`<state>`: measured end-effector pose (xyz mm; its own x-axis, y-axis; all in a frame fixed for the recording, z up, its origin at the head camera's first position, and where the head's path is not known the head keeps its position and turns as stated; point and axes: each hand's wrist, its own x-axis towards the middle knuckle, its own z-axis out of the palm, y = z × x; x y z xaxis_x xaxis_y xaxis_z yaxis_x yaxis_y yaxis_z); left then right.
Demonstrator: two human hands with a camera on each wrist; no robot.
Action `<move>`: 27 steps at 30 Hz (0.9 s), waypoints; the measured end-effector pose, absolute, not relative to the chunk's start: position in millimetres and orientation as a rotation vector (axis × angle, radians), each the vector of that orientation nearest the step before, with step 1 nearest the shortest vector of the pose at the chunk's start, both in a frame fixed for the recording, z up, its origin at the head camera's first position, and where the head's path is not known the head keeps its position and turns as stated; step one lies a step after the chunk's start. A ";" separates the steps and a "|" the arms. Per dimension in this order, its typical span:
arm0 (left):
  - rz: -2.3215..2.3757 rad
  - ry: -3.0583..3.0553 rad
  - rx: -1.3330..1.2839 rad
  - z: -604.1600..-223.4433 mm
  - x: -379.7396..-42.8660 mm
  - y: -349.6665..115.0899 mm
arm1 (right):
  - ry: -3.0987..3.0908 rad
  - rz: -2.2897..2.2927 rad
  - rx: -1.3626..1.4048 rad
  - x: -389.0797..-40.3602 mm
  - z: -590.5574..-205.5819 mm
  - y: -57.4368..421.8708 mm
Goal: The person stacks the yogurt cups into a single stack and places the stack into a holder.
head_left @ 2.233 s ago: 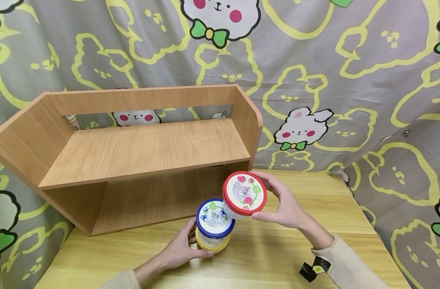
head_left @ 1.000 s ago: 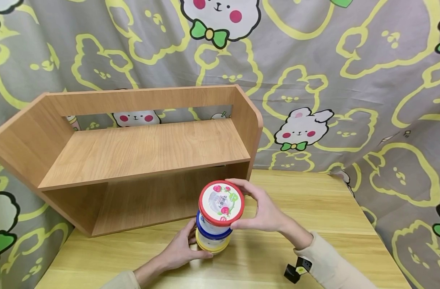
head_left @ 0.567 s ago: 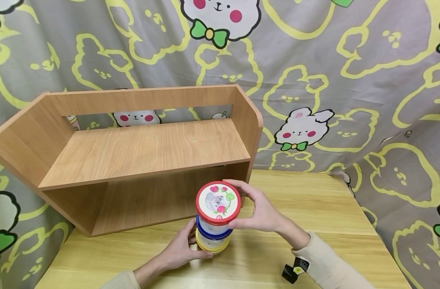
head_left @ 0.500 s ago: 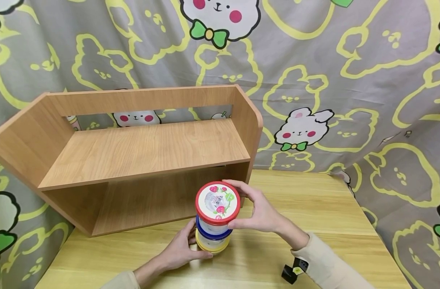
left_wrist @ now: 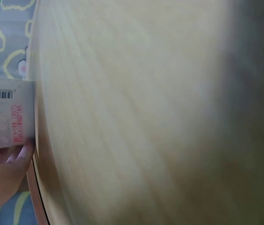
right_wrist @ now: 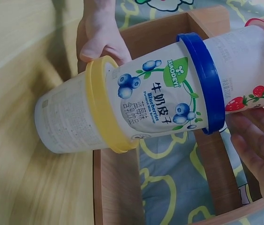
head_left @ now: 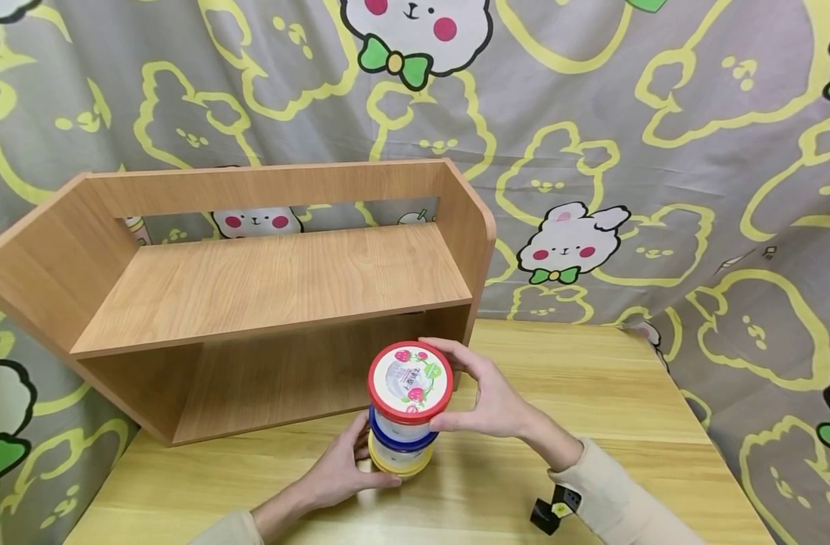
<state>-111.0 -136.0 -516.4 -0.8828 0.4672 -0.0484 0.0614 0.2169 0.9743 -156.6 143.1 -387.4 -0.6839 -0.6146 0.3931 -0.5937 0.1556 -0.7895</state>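
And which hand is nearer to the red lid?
Right. The right hand is at the rim of the red lid; the left hand is lower down, beside the yellow lid.

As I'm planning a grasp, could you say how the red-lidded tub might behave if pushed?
The red-lidded tub may tip off easily, perched atop the blue-lidded tub. Its smooth wall could be slippery, and its round body might roll once toppled.

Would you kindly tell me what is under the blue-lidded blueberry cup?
A yellow-lidded cup sits beneath; the blue-lidded blueberry cup hides most of its top.
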 end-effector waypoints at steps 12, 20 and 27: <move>1.715 2.164 0.494 -513.5 -109.7 -135.1 | 2.392 -1.627 -1.212 -154.0 -395.0 153.5; 1.718 2.153 0.493 -513.3 -110.0 -135.2 | 2.402 -1.681 -1.218 -151.3 -408.9 166.7; 1.706 2.169 0.482 -515.6 -110.9 -135.6 | 2.471 -1.709 -1.173 -150.9 -423.8 178.4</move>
